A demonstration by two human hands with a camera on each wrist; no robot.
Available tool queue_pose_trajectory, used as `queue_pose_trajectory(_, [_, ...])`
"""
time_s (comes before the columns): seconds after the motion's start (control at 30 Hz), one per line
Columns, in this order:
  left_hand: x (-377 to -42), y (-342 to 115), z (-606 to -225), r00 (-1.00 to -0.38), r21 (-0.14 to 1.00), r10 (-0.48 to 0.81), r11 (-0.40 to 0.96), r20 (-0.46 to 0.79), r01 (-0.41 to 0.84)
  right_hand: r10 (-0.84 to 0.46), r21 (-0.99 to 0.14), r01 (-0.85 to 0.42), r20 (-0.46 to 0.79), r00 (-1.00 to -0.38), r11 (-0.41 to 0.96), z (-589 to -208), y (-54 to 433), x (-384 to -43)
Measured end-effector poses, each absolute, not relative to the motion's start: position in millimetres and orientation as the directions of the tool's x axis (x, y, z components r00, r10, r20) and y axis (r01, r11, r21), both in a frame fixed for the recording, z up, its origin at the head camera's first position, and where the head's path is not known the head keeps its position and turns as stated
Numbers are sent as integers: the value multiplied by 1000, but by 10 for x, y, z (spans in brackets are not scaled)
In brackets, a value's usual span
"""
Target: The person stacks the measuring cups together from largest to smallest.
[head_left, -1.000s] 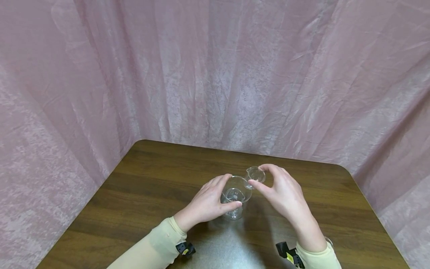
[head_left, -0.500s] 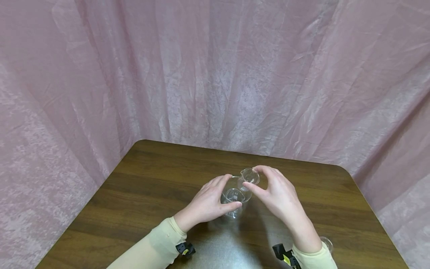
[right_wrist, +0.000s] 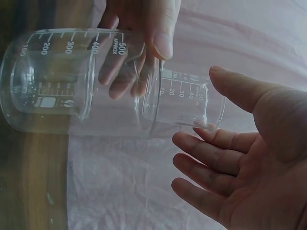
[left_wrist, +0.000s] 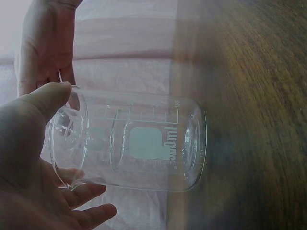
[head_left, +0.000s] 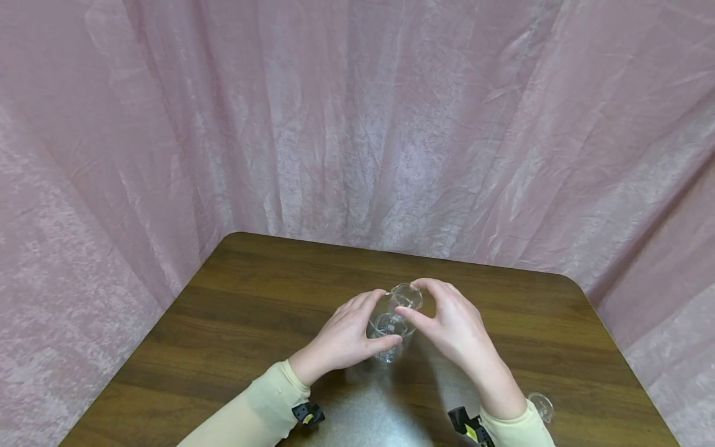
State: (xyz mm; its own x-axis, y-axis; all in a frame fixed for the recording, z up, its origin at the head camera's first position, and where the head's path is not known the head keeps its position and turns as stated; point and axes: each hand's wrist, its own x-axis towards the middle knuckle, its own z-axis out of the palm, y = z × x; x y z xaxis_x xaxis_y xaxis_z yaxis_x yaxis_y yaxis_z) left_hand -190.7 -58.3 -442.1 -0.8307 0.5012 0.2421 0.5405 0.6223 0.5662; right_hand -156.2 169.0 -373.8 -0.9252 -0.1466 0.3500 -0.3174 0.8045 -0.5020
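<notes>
A large glass beaker (right_wrist: 120,112) marked to 500 stands upright on the table. My left hand (head_left: 346,332) holds it around the rim, thumb on the near side and fingers on the far side. Inside it sits a medium beaker (right_wrist: 55,93), visible through the glass. My right hand (head_left: 455,326) pinches a small beaker (right_wrist: 184,98) marked to 50 near its rim, between thumb and fingers. The small beaker is upright, its base at the large beaker's mouth in the right wrist view, above the medium one.
Another small clear glass vessel (head_left: 540,407) lies on the wooden table (head_left: 268,285) beside the right sleeve. A pink curtain (head_left: 357,124) hangs behind the table's far edge.
My right hand has moved left with the small beaker, from beside the large beaker's rim to over its mouth. The left hand stays put. The glass vessel by the right sleeve has become more visible.
</notes>
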Motion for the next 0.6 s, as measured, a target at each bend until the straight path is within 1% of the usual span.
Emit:
queue_pose_trajectory(0.23, [-1924, -576, -4442, -825, 555, 503, 622, 258, 553, -166, -494, -331, 348, -923, 804, -3775, 1649, -1577])
queue_pose_trajectory(0.6, [-1911, -572, -4422, -833, 570, 502, 623, 233, 535, -178, -494, -327, 324, -929, 806, -3824, 1603, -1592])
